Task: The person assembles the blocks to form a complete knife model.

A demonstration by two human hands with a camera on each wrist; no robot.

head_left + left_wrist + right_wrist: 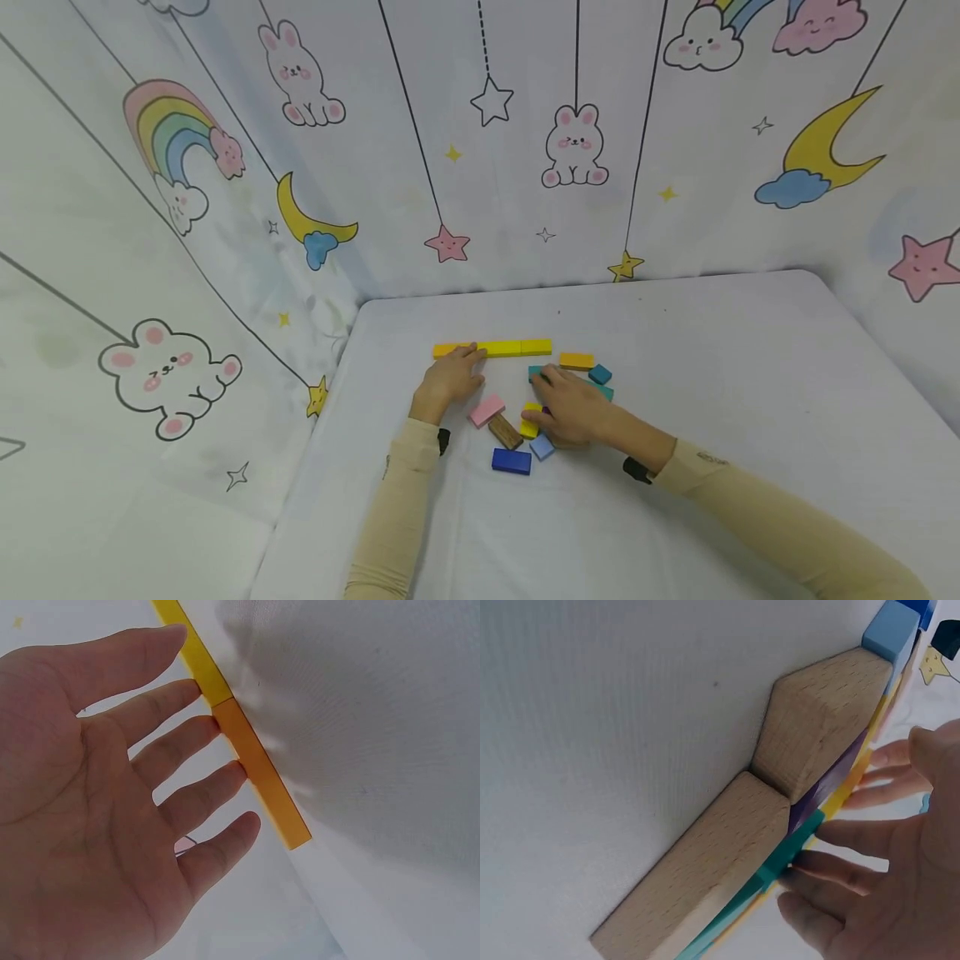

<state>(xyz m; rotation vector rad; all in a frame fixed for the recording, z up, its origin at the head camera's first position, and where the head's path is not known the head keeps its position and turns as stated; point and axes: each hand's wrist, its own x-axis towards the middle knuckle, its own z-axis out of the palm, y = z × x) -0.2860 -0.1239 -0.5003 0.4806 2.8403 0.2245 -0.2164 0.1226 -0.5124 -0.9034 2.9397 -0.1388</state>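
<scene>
Block row (501, 349) behind most loose blocks (506, 431)

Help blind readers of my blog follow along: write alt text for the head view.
A person's left hand touches a straight row of yellow and orange blocks on a white-covered table, while their right hand reaches over a loose group of multicolored blocks. Behind, a white backdrop shows cartoon animals, stars and moons.

The head view's printed backdrop (510, 204) has a rainbow (159, 107) at ten o'clock, a rabbit (575, 154) at one, a moon (808, 148) at two; a white counter (532, 542) reaches six.
</scene>
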